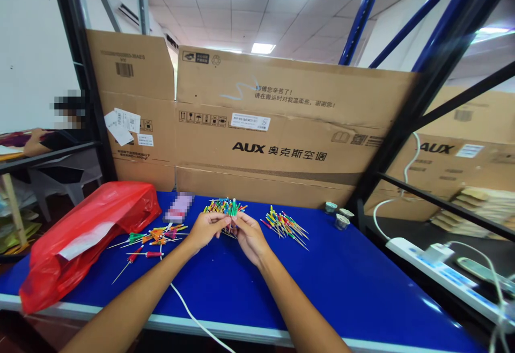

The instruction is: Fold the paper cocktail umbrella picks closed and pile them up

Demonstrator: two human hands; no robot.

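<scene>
My left hand point(208, 229) and my right hand point(250, 235) meet at the middle of the blue table, both closed, fingertips pinching a green folded cocktail umbrella point(233, 207). Its tip points up and away; the fingers hide its lower part. Just behind them lies a heap of folded cocktail umbrellas point(213, 206) in mixed colours. To the right of my right hand is a second pile of folded cocktail umbrellas point(285, 225), sticks toward me. Left of my left hand lie some partly opened cocktail umbrellas point(159, 234), with two red ones point(145, 254) nearer me.
A red plastic bag point(100, 229) fills the table's left side. Small lidded cups point(341, 221) stand at the back right. Cardboard point(265, 127) walls the rear. A white cable point(189, 310) crosses the front edge; a power strip point(434, 272) is at right. Someone sits far left.
</scene>
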